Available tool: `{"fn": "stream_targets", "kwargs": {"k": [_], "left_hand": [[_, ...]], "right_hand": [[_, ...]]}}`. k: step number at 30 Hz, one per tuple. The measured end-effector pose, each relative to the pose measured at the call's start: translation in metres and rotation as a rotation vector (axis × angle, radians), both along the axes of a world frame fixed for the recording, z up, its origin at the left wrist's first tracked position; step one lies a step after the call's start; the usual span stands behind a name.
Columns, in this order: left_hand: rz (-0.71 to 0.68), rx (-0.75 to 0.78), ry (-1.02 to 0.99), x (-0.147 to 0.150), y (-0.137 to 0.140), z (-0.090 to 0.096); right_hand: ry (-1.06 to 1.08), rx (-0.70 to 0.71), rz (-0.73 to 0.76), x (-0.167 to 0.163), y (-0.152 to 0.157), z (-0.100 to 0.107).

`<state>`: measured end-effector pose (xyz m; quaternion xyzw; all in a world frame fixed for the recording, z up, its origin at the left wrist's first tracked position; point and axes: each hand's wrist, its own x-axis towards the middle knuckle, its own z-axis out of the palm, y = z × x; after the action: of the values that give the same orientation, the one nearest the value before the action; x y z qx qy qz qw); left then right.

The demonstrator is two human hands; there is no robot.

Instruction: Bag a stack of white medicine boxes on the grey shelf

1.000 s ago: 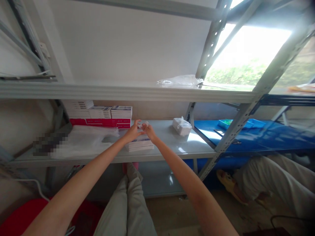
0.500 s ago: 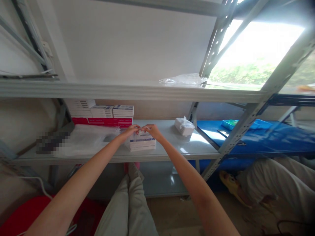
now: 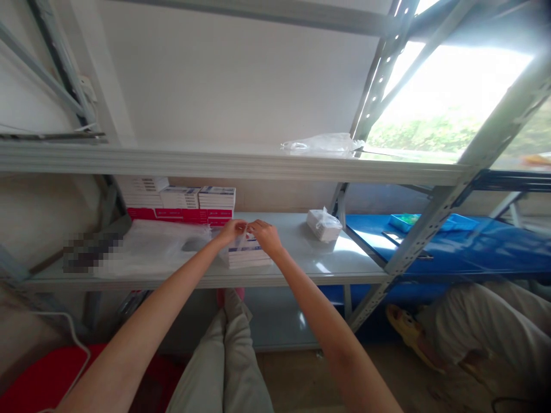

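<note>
A grey metal shelf unit (image 3: 224, 163) fills the frame, its lower board (image 3: 301, 261) running across the middle and a blue shelf (image 3: 473, 244) continuing at right under a bright window. At lower right, another person's trouser legs and sandalled foot (image 3: 402, 322) rest on the floor. A sheet of clear plastic (image 3: 150, 246) lies at the left of the lower board, with rows of white and red boxes (image 3: 181, 203) stacked behind it. At centre, a small stack of white boxes (image 3: 245, 256) sits near the board's front edge. The left hand (image 3: 231, 230) and right hand (image 3: 266, 236) meet just above that stack, fingertips pinching a thin clear wrapper. A wrapped white packet (image 3: 323, 223) lies to the right.
</note>
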<state>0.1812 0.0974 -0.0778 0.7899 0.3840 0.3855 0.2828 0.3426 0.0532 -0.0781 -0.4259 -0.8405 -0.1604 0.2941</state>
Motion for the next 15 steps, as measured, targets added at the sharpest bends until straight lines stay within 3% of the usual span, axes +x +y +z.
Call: {"fn": "stream_targets", "kwargs": {"k": [3,8,11,15], "left_hand": [[0.06,0.082,0.041,-0.005,-0.001,0.002],[0.148,0.448,0.394,-0.023,-0.003,0.01],[0.137,0.55,0.518,-0.037,0.001,0.012],[0.124,0.752,0.762,-0.047,0.005,0.001]], "right_hand": [[0.037,0.043,-0.045,0.0,0.001,-0.002],[0.088,0.218,-0.094,0.007,-0.019,-0.005],[0.147,0.336,-0.143,0.016,-0.045,-0.02],[0.102,0.375,-0.152,0.026,-0.07,-0.052]]}}
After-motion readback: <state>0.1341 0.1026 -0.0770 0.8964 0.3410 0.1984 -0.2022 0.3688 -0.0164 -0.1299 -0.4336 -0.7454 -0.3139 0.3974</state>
